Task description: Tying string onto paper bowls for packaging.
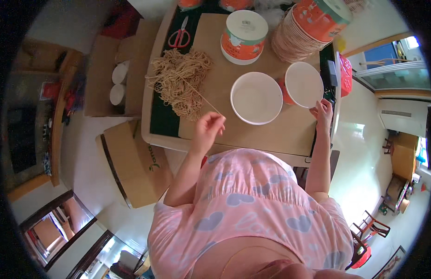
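Note:
A loose heap of tan string lies at the left of the tabletop cardboard. One strand runs from it to my left hand, whose thumb and forefinger pinch its end. My right hand is closed at the lower right rim of a white-mouthed paper tub; what its fingertips hold, if anything, is hidden. Between my hands stands another open white paper tub. Behind it is an orange-and-white tub with a pale lid or base facing up.
Red-handled scissors lie beyond the string. Nested tubs stand at the far right. Cardboard sheet covers much of the table. An open carton with white tubs and another carton are left of the table.

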A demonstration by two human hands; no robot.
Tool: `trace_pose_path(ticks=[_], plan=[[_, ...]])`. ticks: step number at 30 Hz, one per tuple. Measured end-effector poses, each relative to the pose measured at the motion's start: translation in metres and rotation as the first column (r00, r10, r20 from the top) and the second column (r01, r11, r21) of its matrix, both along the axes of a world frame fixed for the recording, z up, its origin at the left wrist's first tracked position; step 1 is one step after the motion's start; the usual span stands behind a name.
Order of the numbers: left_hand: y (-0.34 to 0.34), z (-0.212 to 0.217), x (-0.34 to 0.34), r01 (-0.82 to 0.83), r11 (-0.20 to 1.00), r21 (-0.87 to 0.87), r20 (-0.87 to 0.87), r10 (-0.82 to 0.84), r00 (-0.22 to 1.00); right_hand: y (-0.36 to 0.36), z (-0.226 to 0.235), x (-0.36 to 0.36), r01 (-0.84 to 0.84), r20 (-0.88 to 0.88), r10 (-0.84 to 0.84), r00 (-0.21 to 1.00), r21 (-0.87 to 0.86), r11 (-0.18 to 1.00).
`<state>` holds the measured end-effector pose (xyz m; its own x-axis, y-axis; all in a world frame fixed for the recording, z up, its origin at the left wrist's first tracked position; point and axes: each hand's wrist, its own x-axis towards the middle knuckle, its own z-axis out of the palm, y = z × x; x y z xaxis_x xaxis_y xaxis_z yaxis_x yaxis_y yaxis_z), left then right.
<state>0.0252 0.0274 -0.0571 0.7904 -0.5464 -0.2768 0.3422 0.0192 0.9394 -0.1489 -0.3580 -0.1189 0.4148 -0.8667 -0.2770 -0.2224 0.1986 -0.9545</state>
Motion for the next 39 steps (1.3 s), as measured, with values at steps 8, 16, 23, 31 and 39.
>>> trace_pose_path(ticks=[8, 16, 23, 31, 39], plan=[[-0.008, 0.013, -0.055, 0.19, 0.959, 0.212, 0.085, -0.212, 0.974, 0.176, 0.074, 0.036, -0.726, -0.017, 0.746, 0.666, 0.213, 0.654], [0.001, -0.005, -0.062, 0.278, 0.851, 0.445, 0.365, -0.456, 0.811, 0.218, 0.09, 0.077, -0.653, 0.352, 0.558, 0.752, 0.512, 0.557], [0.048, -0.063, -0.064, 0.169, 0.645, 0.746, 0.415, -0.647, 0.64, 0.145, 0.116, 0.064, -0.495, 0.523, 0.225, 0.822, 0.46, 0.737], [0.03, -0.067, -0.05, 0.222, 0.297, 0.929, 0.246, -0.941, 0.231, 0.132, 0.123, 0.042, -0.461, 0.401, 0.325, 0.856, 0.309, 0.832], [-0.01, -0.06, -0.053, 0.396, 0.421, 0.816, 0.357, -0.906, 0.227, 0.133, 0.131, 0.043, -0.495, 0.192, 0.479, 0.857, 0.045, 0.868]])
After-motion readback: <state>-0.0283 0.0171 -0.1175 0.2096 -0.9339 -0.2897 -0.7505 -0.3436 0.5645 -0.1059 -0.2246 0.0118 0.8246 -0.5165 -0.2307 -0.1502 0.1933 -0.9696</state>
